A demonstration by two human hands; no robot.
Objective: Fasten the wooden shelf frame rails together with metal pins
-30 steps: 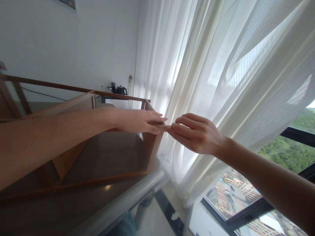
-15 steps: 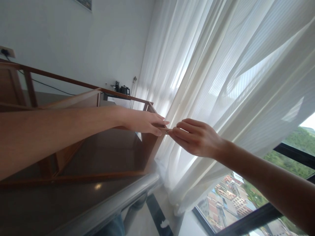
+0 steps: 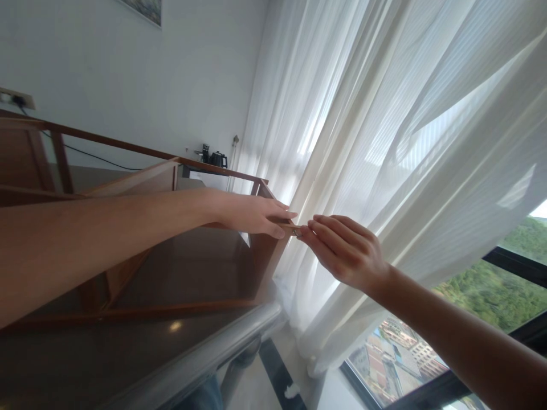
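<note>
My left hand (image 3: 252,214) reaches across a wooden frame (image 3: 179,171) that stands on a dark table (image 3: 128,347), and its fingers grip a short wooden piece (image 3: 291,229) at the frame's far corner. My right hand (image 3: 342,247) comes in from the right with fingers pinched together at the tip of that same wooden piece. Whatever small thing the right fingers hold is hidden. Both hands meet just in front of the white sheer curtain (image 3: 384,142).
A kettle (image 3: 219,159) and small items sit at the far end by the white wall. A socket with a cable (image 3: 17,99) is on the wall at left. Behind the curtain a dark-framed window (image 3: 513,265) shows buildings and green hills. The table's rounded edge (image 3: 222,347) runs along the bottom.
The view has shifted slightly. My right hand has dropped a little and turned, its fingers staying pinched at the tip of the wooden piece. My left hand holds its grip.
</note>
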